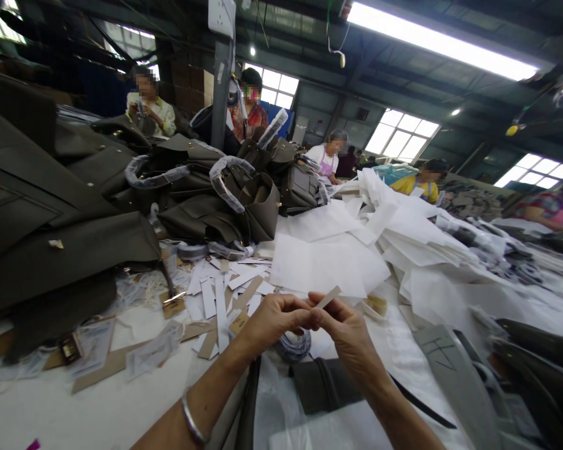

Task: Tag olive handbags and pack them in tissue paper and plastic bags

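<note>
My left hand (281, 315) and my right hand (344, 328) meet in front of me, fingertips together. Between the fingers of my right hand a narrow grey-beige cardboard strip (329, 297) sticks out to the upper right. The left fingers are pinched at its near end, which is hidden. Below the hands lie a roll wrapped in clear plastic (294, 345) and a dark grey bag piece (326, 382). Loose white and grey cardboard strips (221, 309) are scattered to the left of my hands.
Dark grey bags (98, 181) with plastic-wrapped handles are heaped at the left and back. White sheets (328, 265) pile up ahead and to the right. A grey marked piece (455, 369) lies at the right. Small plastic bags (154, 347) and tags lie at the left. Several people work beyond the piles.
</note>
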{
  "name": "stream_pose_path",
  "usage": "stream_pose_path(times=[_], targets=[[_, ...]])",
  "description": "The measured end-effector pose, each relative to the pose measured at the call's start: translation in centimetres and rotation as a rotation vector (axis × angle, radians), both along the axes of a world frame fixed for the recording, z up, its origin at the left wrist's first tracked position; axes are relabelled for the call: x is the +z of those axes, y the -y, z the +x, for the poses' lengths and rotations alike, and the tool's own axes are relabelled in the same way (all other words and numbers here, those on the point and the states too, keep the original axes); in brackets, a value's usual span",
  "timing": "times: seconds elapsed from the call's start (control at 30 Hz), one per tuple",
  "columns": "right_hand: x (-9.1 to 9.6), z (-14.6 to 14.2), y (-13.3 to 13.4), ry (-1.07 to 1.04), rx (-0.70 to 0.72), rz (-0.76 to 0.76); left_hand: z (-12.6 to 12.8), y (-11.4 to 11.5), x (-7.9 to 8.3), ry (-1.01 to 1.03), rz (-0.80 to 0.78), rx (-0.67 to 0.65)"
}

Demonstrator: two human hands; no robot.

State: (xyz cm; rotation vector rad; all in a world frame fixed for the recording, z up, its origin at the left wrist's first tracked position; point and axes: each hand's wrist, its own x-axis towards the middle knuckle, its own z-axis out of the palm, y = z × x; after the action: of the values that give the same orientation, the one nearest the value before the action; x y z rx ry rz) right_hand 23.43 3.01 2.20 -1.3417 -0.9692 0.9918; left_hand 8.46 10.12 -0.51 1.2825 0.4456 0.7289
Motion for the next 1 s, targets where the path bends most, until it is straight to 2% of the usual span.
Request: stream_pose_path(times=[0.13, 0.23, 0.3, 0.37, 0.43, 0.5, 0.6, 0.73, 0.8, 0.87, 1.0], targets=[[-0.4, 0.0, 0.0, 0.028, 0.003, 0.019, 0.0, 0.1, -0.1, -0.006, -0.024, -0.040], [-0.3, 0.3, 0.1, 0.072, -0.007, 0.094, -0.2, -0.2, -0.1, -0.076, 0.046, -0.047], [0.2, 0.8, 0.1, 0.115, -0.068, 0.168, -0.5, -0.8, -0.1, -0.173, 0.190, 0.053], [0.8, 1.5, 0.3, 0.182, -0.145, 0.244, -0.8, -1.5, -0.2, -0.367, 0.416, 0.230], [1.1, 2.3, 0.6, 0.296, -0.165, 0.283, -1.0, -2.0, -0.9, -0.582, 0.610, 0.342], [1.0, 3.1, 1.1, 0.440, -0.122, 0.274, -1.0, -2.1, -1.8, -0.733, 0.700, 0.331], [0.0, 3.8, 2.1, 0.624, 0.014, 0.232, -0.5, -1.7, -3.2, -0.833, 0.744, 0.274], [-1.3, 3.8, 3.4, 0.739, 0.232, 0.141, 0.1, -1.2, -3.7, -0.941, 0.794, 0.283], [-1.5, 3.7, 3.8, 0.718, 0.273, 0.055, 0.3, -1.4, -3.7, -0.976, 0.802, 0.294], [-1.2, 3.6, 3.9, 0.632, 0.245, -0.007, 0.4, -1.8, -3.8, -0.998, 0.809, 0.299], [0.0, 3.3, 3.6, 0.493, 0.194, -0.006, 0.3, -2.4, -3.8, -0.995, 0.840, 0.333]])
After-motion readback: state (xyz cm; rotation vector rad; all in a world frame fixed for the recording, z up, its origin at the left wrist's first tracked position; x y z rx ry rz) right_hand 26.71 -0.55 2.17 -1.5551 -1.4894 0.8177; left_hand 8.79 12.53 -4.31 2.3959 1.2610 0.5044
